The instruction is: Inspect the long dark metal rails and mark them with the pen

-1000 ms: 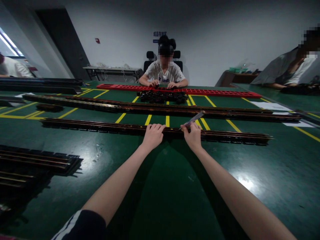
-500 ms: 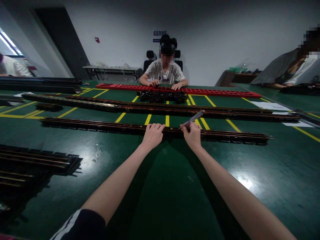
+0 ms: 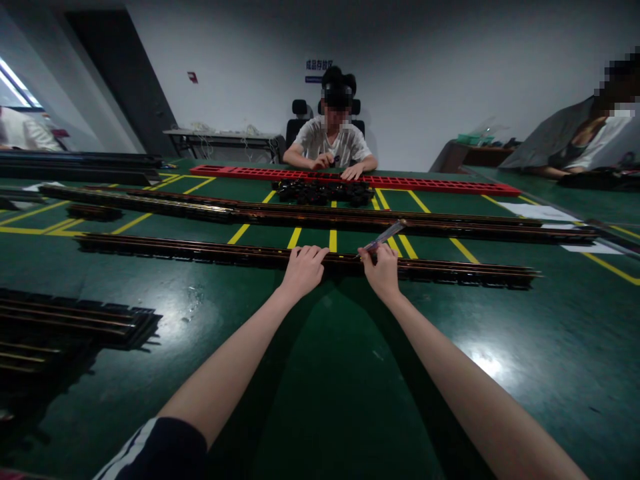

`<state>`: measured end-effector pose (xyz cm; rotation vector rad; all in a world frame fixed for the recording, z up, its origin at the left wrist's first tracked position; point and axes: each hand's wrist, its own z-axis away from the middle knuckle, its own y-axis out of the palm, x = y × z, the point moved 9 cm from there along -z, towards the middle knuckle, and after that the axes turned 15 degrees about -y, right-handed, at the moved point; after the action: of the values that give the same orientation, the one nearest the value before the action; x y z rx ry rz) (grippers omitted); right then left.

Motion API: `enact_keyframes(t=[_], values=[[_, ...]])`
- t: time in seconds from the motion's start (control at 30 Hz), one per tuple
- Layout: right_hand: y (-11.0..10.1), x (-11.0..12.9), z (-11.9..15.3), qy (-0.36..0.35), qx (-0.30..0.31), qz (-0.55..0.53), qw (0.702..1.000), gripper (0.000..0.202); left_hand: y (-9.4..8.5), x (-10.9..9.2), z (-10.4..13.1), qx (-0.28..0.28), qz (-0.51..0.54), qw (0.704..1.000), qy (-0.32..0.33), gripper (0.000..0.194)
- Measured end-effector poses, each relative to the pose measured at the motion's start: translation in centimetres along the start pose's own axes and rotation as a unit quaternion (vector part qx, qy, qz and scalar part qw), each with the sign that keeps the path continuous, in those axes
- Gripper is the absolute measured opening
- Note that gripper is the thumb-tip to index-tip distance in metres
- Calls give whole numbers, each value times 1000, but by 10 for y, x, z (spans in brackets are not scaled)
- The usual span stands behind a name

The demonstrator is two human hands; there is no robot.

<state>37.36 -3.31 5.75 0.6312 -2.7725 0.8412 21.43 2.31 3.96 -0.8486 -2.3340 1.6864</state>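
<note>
A long, narrow black rail (image 3: 210, 251) with copper-coloured strips along it lies crosswise on the green table before me. My left hand (image 3: 305, 270) is on the rail left of its middle, with the fingers bent over the top. My right hand (image 3: 381, 270) pinches a slim screwdriver (image 3: 387, 233) with a clear handle, held at a slant. Its handle end points up and to the right, while its lower end points down at the rail between my hands. Whether the tip touches the rail is too small to tell.
More copper-striped rails (image 3: 310, 217) lie beyond mine, and a stack of rails (image 3: 75, 317) is at the near left. A heap of black parts (image 3: 325, 193) sits before a long red frame (image 3: 425, 183). Opposite, a person (image 3: 330, 143) works; others sit at both sides.
My hands and the screwdriver keep almost the same place on the rail. The view has shifted slightly. Across the table, the person has raised one hand with a small dark object.
</note>
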Motion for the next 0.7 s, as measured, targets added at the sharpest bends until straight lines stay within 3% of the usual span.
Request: enact_keyframes(t=[0.7], values=[[1, 0, 0, 5, 1, -6, 1000, 41, -1, 1, 0, -2, 4, 1000, 4, 43]])
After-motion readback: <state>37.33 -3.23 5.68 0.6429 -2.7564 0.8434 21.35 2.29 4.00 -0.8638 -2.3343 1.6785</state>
